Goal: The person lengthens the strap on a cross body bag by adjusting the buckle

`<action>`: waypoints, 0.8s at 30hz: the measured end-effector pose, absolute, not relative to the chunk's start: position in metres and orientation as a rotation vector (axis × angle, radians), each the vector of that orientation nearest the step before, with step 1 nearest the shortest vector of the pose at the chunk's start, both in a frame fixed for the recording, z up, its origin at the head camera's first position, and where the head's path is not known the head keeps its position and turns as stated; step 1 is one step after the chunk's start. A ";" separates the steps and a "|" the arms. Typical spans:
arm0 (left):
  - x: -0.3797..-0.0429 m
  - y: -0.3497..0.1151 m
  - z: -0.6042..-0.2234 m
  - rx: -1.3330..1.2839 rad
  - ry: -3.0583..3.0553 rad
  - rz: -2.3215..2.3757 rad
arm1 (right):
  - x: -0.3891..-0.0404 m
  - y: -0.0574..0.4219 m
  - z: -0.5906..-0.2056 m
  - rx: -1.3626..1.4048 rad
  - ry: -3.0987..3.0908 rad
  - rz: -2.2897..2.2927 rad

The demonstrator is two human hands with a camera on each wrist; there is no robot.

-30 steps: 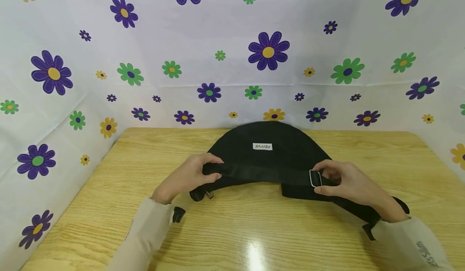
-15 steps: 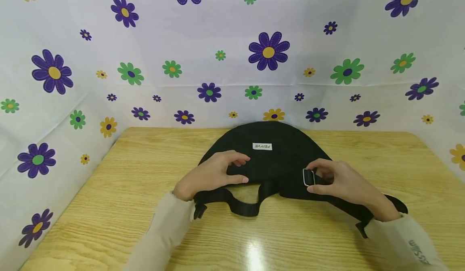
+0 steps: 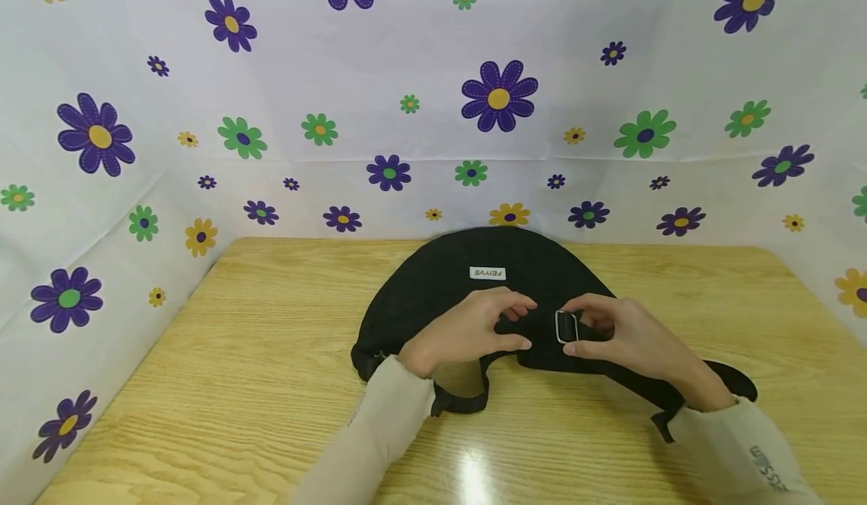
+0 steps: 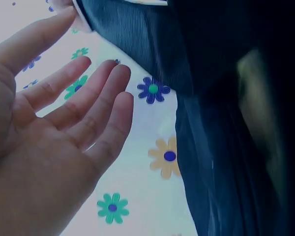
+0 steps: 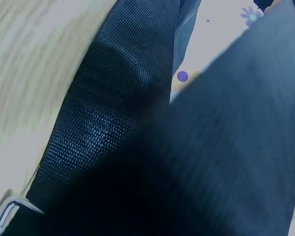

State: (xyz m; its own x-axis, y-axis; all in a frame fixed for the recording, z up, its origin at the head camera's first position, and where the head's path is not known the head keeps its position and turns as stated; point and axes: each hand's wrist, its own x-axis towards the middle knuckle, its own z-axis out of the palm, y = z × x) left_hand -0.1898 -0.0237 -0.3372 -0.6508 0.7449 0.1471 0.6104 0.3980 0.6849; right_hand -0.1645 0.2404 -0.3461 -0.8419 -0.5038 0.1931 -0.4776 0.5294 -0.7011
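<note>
A black crescent-shaped bag with a white label lies on the table in the head view. My right hand pinches the metal strap buckle above the bag's right part, at the end of the black strap. My left hand hovers over the bag's middle, thumb and fingers apart, a short way left of the buckle. In the left wrist view its fingers are loosely extended and hold nothing. A strap loop hangs below the left hand. Dark webbing fills much of the right wrist view.
The wooden table extends around the bag. Behind it hangs a white cloth printed with flowers. A strap end lies by the right sleeve. Another metal ring shows at the corner of the right wrist view.
My left hand has let go of the strap at the bag's left and moved right, toward the buckle. The freed strap sags into a loop. My right hand has shifted slightly left with the buckle.
</note>
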 end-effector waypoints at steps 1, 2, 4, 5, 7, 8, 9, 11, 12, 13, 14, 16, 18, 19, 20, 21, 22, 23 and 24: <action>-0.190 -0.020 -0.338 1.224 2.469 1.094 | -0.164 0.240 -0.346 -0.873 2.730 -1.227; -0.191 -0.017 -0.339 1.231 2.472 1.100 | -0.164 0.240 -0.346 -0.875 2.740 -1.224; -0.191 -0.011 -0.341 1.232 2.486 1.112 | -0.164 0.240 -0.346 -0.883 2.754 -1.224; -0.191 -0.009 -0.342 1.230 2.492 1.117 | -0.164 0.239 -0.346 -0.891 2.756 -1.230; -0.190 -0.005 -0.344 1.221 2.502 1.126 | -0.164 0.239 -0.347 -0.913 2.750 -1.245; -0.189 -0.003 -0.345 1.217 2.502 1.131 | -0.164 0.239 -0.347 -0.922 2.742 -1.255; -0.189 -0.001 -0.346 1.217 2.499 1.140 | -0.164 0.240 -0.348 -0.931 2.728 -1.270; -0.187 0.002 -0.347 1.214 2.485 1.166 | -0.164 0.239 -0.349 -0.960 2.702 -1.297; -0.187 0.002 -0.348 1.212 2.475 1.184 | -0.164 0.239 -0.350 -0.969 2.690 -1.311; -0.186 0.003 -0.348 1.210 2.471 1.198 | -0.164 0.238 -0.350 -0.974 2.675 -1.326; -0.186 0.003 -0.348 1.204 2.466 1.216 | -0.164 0.238 -0.351 -0.984 2.665 -1.339; -0.185 0.004 -0.349 1.192 2.465 1.245 | -0.164 0.237 -0.351 -0.993 2.648 -1.355; -0.184 0.004 -0.350 1.179 2.470 1.264 | -0.164 0.237 -0.352 -1.004 2.631 -1.368; -0.184 0.005 -0.350 1.169 2.472 1.272 | -0.165 0.238 -0.352 -1.014 2.616 -1.375; -0.184 0.005 -0.350 1.159 2.471 1.282 | -0.165 0.238 -0.352 -1.027 2.603 -1.384; -0.184 0.005 -0.351 1.149 2.471 1.288 | -0.165 0.239 -0.352 -1.036 2.582 -1.395; -0.184 0.005 -0.351 1.141 2.469 1.293 | -0.166 0.240 -0.352 -1.049 2.557 -1.409; -0.185 0.006 -0.351 1.136 2.467 1.298 | -0.166 0.241 -0.352 -1.063 2.530 -1.424; -0.185 0.006 -0.352 1.132 2.466 1.300 | -0.166 0.242 -0.352 -1.067 2.502 -1.439</action>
State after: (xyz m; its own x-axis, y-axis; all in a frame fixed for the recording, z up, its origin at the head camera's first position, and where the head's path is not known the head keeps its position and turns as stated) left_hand -0.1849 0.0060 -0.3518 -0.7096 0.6710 0.2152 0.5566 0.3465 0.7551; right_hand -0.1662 0.2422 -0.3523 -0.7576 -0.5934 0.2718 -0.5335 0.3231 -0.7816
